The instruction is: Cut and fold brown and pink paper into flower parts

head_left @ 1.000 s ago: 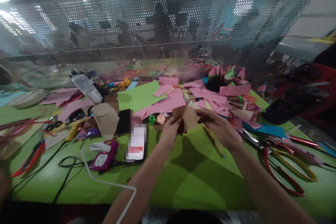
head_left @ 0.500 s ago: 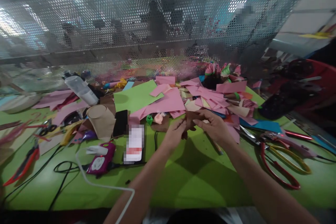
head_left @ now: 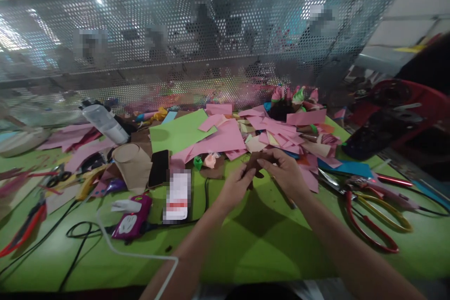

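Left hand (head_left: 239,182) and right hand (head_left: 285,168) are pinching one brown piece (head_left: 259,157) | it is looking unfinished, I guess | on the far side, pink swirls (head_left: 277,94) are looking done

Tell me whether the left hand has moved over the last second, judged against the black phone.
Yes: measured against the black phone, the left hand has shifted to the right, widening the gap between them.
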The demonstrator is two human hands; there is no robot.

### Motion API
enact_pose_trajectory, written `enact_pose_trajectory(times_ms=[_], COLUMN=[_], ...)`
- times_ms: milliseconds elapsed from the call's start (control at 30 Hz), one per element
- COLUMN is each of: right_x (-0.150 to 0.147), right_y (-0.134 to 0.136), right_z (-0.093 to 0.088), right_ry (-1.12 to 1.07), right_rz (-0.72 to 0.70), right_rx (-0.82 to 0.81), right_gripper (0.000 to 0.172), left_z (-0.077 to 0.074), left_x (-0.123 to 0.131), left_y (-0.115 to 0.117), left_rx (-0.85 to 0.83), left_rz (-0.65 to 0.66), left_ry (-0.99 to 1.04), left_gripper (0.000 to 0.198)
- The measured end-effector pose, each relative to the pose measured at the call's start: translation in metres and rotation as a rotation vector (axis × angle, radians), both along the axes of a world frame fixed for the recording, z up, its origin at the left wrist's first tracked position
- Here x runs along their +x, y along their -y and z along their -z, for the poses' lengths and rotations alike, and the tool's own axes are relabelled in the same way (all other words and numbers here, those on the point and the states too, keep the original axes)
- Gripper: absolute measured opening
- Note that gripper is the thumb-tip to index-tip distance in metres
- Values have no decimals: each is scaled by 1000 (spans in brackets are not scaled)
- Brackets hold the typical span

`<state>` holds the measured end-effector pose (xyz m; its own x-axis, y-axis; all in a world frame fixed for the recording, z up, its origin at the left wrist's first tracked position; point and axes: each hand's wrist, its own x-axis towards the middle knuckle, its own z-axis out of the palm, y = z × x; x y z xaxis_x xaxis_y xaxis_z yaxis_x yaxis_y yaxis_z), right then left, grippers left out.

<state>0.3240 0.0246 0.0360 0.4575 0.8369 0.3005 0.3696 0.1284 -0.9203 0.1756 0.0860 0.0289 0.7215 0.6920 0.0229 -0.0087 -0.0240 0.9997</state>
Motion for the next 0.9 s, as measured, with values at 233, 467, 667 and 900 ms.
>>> enact_pose_trajectory(times_ms=[233,467,667,900], right_x=[-2,-3,-2,0], right_y=[0,0,1,1], right_z=[-1,-2,-3,-2], right_ry=[-66,-80,-107,-250], right_rz=[-43,-70,-24,-144], right_rx=[1,7,52,-28], right_gripper=[21,20,23,27], left_z=[9,10,12,11], left_x=[4,4,3,-2], left_y=[-2,-3,-4,-5], left_rx=[-16,-5,57,222], left_rz=[3,2,-19,52], left_ry=[23,45,25,-73], left_gripper=[37,33,27,26])
